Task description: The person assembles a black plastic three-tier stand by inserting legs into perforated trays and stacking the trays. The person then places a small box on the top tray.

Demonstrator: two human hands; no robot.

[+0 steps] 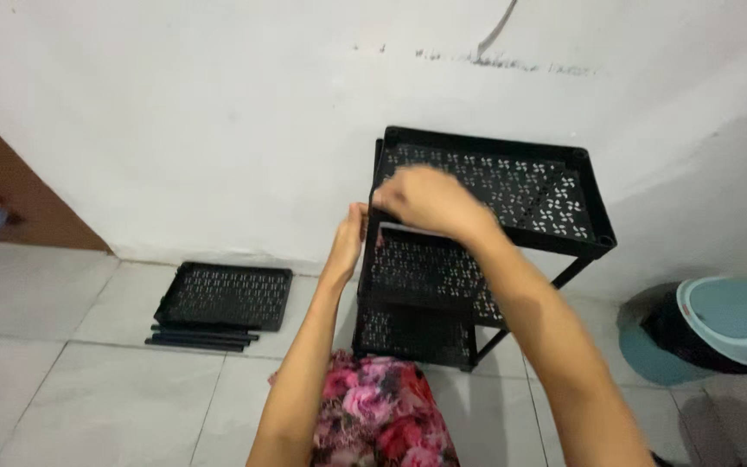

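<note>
Black perforated rack (512,186) stands on the tiled floor (88,380) against a white wall, right of a spare shelf tray (225,296) and rods (201,339); left hand (347,238) touches its corner post, right hand (421,201) covers the top corner, finger grip unclear.

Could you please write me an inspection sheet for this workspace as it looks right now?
Surface: pale tiled floor meeting a white wall.
Job's things: black perforated shelf rack with three tiers, standing upright against the wall.
Clutter: spare black perforated tray flat on the floor, with black rods lying along its front edge.
Grips: left hand at the rack's front left post; right hand blurred at the top tier's front left corner; neither grip can be judged.
Cables: nothing seen.
Surroundings: teal and black bin at right; brown door at left; scuffs on the wall.
</note>
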